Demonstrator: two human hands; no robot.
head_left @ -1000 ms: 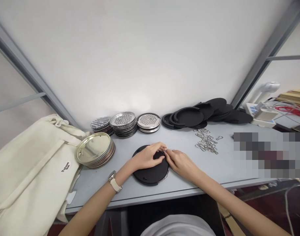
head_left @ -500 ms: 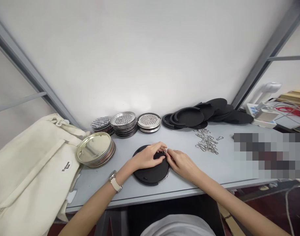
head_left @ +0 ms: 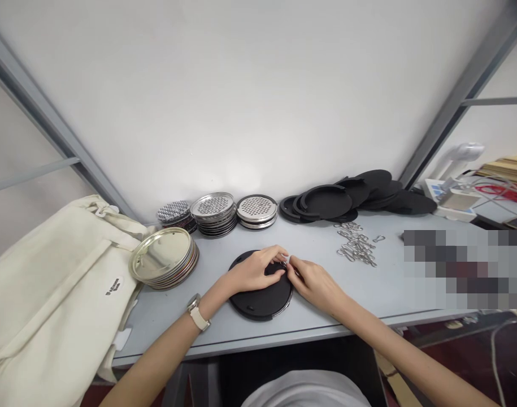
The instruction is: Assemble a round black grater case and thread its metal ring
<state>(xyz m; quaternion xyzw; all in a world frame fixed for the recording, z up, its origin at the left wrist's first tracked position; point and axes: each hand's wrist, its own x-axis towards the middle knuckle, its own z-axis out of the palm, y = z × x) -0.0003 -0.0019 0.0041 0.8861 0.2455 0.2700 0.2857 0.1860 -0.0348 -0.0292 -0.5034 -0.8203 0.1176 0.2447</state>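
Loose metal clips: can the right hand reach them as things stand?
Probably yes: nothing visible stands between the right hand and the metal clips, though it is occupied at the edge of the black disc.

Disc: on the table, under my left hand.
Lids: left, beside the bag.
Clips: right of my right hand.
Plate stacks: behind the disc.
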